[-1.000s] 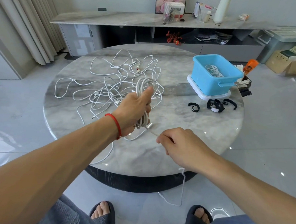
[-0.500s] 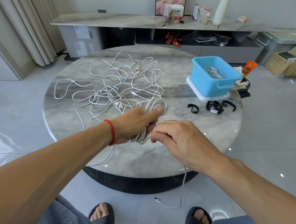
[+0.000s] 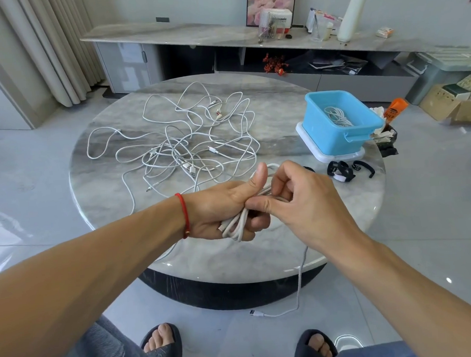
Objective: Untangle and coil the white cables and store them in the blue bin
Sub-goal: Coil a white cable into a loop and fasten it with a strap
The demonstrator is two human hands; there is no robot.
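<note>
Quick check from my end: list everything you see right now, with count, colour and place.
coiled cable: one, white, gripped in the left hand, loose tail hanging to the floor
tangled cables: several, white, spread over the table's middle
blue bin: one, blue, right side of the table, on a white base
stored cable: one coil, white, inside the bin
cable straps: a few, black, in front of the bin
table: one, round, grey marble
console: one, grey, by the far wall, clutter on top
left hand: one, red string on its wrist, holds the coil
right hand: one, pinches the cable at the coil
</note>
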